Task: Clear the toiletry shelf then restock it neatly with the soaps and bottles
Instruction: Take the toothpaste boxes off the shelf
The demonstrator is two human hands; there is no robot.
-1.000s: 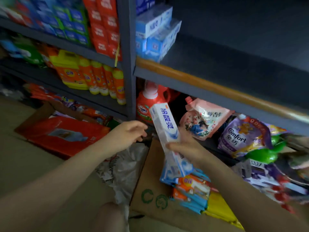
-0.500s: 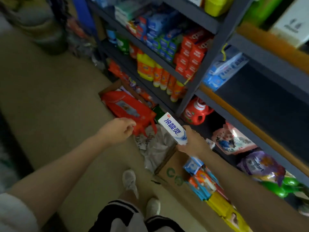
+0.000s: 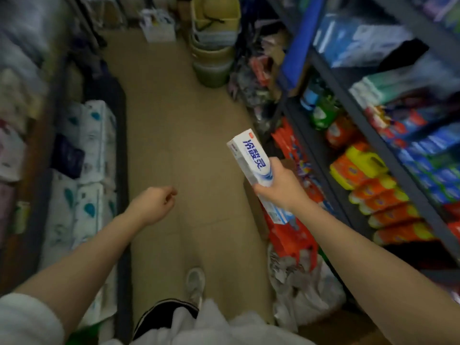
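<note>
My right hand grips a long white and blue toothpaste box around its middle, held out over the aisle with its printed face up. My left hand hangs over the floor with fingers loosely curled and holds nothing. The dark metal shelving unit stands on the right. It carries orange and yellow detergent bottles, blue and red boxed goods and green bottles.
A tan floor aisle runs ahead. Packs of tissue rolls line the left side. Stacked bins stand at the far end. Red packets and a crumpled plastic bag lie on the floor by the shelving. My shoe is below.
My view has swung left from the shelf to look down the aisle. My right hand has lifted the toothpaste box away from the cardboard carton. My left hand has drawn back, empty.
</note>
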